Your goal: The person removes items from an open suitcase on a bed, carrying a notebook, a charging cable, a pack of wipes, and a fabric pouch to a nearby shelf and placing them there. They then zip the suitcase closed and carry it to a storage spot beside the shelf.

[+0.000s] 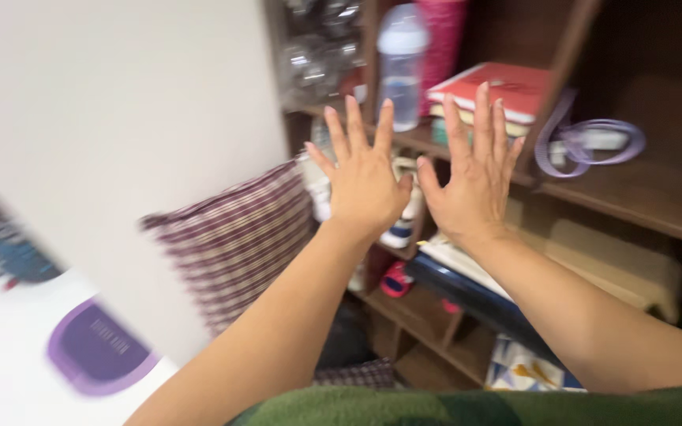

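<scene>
Overhead, head view only: both hands are raised side by side before a dark wooden shelf unit (609,197), backs toward the camera, fingers spread wide, thumbs nearly meeting. Left hand (365,185) is empty and splayed, touching nothing that can be seen; right hand (475,185) likewise, flat and holding nothing. Nearest things sit on the shelves behind them. A stack of books with a red cover on top (499,91) lies at the front edge of the upper shelf, just above the right fingertips; it looks stiff and moderately heavy, best taken by the spine or from under the stack with a flat palm. A clear plastic bottle (400,67) stands upright at the same shelf's left end, above the left fingertips; probably light, smooth, possibly slippery, best gripped round the body. A lilac ribbon loop (590,142) lies further right, soft and limp. A striped cushion (234,237) leans at the shelf unit's left side, below the left hand, soft. Motion blur hides finer detail.
</scene>
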